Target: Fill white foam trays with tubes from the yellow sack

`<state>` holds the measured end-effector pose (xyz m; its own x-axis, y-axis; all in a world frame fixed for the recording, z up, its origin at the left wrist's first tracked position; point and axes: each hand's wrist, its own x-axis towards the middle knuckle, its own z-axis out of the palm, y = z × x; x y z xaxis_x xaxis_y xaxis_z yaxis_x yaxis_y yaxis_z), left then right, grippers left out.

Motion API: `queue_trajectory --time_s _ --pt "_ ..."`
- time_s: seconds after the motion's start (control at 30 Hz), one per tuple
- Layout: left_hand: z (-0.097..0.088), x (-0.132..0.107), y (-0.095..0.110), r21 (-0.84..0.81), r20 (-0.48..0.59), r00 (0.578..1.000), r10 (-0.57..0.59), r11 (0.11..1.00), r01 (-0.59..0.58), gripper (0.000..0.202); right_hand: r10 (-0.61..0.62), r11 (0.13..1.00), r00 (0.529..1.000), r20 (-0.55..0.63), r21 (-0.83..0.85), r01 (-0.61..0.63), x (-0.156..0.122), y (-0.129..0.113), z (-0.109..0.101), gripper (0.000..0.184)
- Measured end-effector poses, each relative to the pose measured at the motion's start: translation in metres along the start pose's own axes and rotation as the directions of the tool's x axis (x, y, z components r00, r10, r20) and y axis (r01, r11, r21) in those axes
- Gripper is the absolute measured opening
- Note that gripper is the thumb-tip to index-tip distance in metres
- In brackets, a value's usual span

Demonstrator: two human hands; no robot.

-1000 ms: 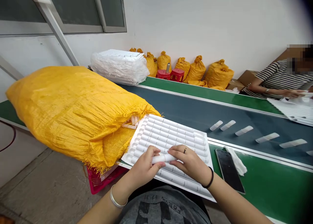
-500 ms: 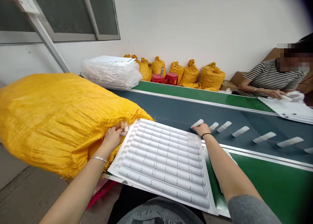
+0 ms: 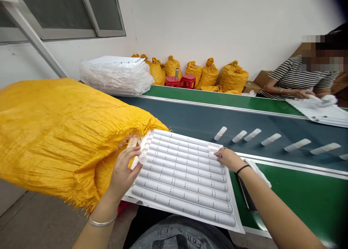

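A white moulded tray of several long white tubes lies across my lap and the green table edge. My left hand is at the tray's left end, by the mouth of a big yellow woven sack. Its thumb and fingers are closed round the end of a white tube. My right hand rests on the tray's far right corner, fingers laid flat on the tube ends and holding nothing. The newest white tube lies on the dark conveyor belt just beyond it.
Several more white tubes lie in a row on the belt to the right. A phone and white cloth lie under my right forearm. A person in a striped shirt works at a tray far right. Wrapped trays, yellow sacks and red stools stand behind.
My right hand let go of a tube on the belt and came back to the tray's far corner. My left hand drew out of the sack's mouth with a tube.
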<state>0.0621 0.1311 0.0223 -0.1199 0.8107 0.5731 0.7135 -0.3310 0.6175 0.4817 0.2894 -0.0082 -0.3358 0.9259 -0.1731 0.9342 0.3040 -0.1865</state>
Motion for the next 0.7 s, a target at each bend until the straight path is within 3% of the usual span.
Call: queue_trajectory --time_s 0.13,0.2,0.27,0.33,0.4,0.47,0.5,0.6,0.7 --pt "0.024 -0.008 0.027 -0.383 0.028 0.984 -0.175 0.908 0.173 0.024 -0.052 0.998 0.995 -0.084 -0.035 0.049 -0.01 -0.004 -0.008 0.022" --pt "0.034 -0.011 0.037 -0.582 0.064 0.956 -0.287 0.767 0.27 0.024 -0.027 1.0 0.987 -0.158 -0.012 0.025 -0.021 -0.016 -0.015 0.025" --pt "0.044 -0.013 0.047 -0.761 0.119 0.904 -0.412 0.546 0.349 0.032 -0.045 0.983 0.975 -0.216 0.164 0.081 -0.039 -0.041 -0.018 0.027" --pt "0.052 -0.015 0.056 -0.856 0.197 0.84 -0.505 0.33 0.399 0.047 -0.124 0.853 0.962 -0.243 0.469 0.229 -0.058 -0.076 -0.015 0.026" --pt "0.058 -0.017 0.063 -0.865 0.268 0.797 -0.541 0.23 0.446 0.052 -0.217 0.593 0.945 -0.246 0.736 0.328 -0.074 -0.112 -0.008 0.025" --pt "0.06 -0.019 0.066 -0.832 0.301 0.79 -0.534 0.258 0.492 0.04 -0.245 0.376 0.933 -0.264 0.861 0.342 -0.082 -0.138 -0.001 0.025" --pt "0.059 -0.019 0.066 -0.8 0.308 0.795 -0.523 0.31 0.514 0.034 -0.23 0.335 0.929 -0.289 0.873 0.354 -0.084 -0.146 0.001 0.025" --pt "0.049 -0.017 0.064 -0.651 0.341 0.806 -0.484 0.497 0.573 0.024 -0.235 0.412 0.879 -0.414 0.777 0.476 -0.079 -0.15 -0.003 0.025" --pt "0.032 -0.01 0.064 -0.487 0.41 0.805 -0.429 0.644 0.591 0.023 -0.403 0.523 0.769 -0.496 0.565 0.638 -0.067 -0.139 -0.016 0.029"
